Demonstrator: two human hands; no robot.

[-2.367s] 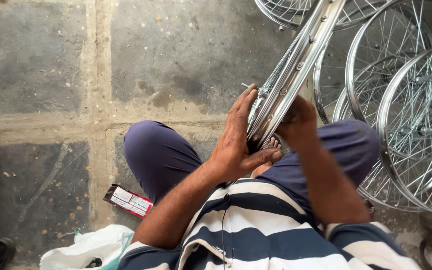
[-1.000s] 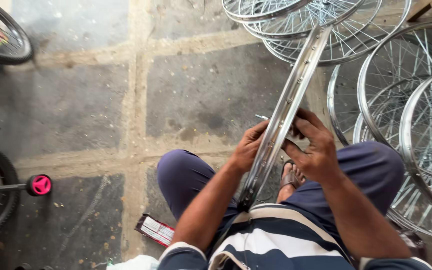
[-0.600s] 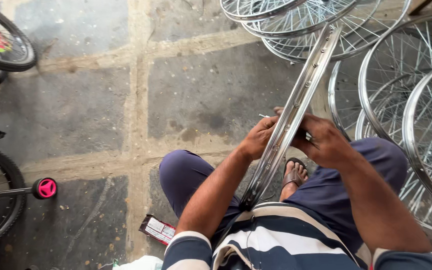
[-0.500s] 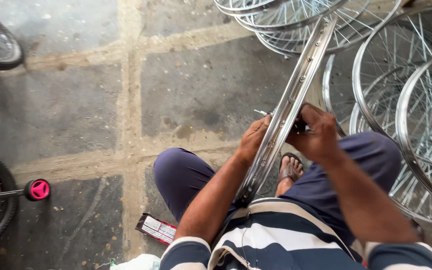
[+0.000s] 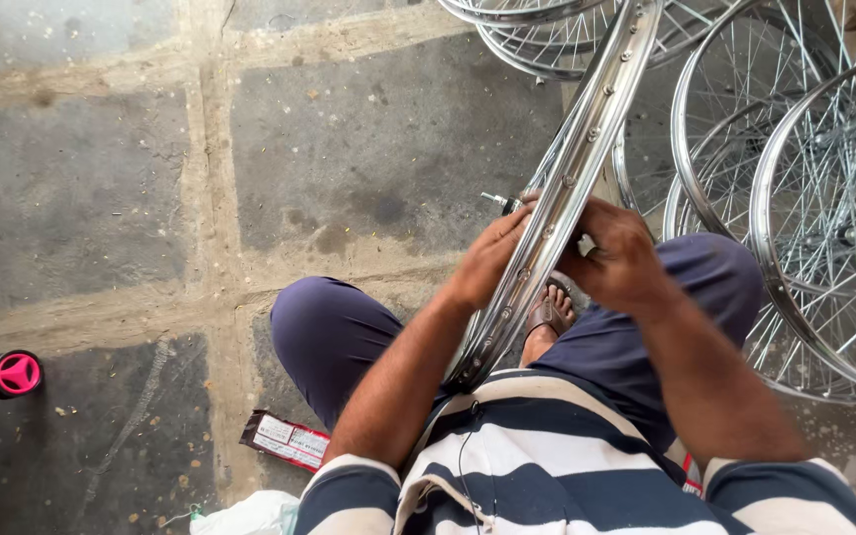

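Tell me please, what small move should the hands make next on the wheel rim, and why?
Probably turn the rim a little to bring the next hole between the hands. The left hand steadies one side of the rim, the right hand works with a small tool on the other side, and more holes run along the rim above.

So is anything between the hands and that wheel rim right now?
Nothing visible. The left hand and the right hand both rest directly on the wheel rim, one on each side. The finished wheels stand apart at the right.
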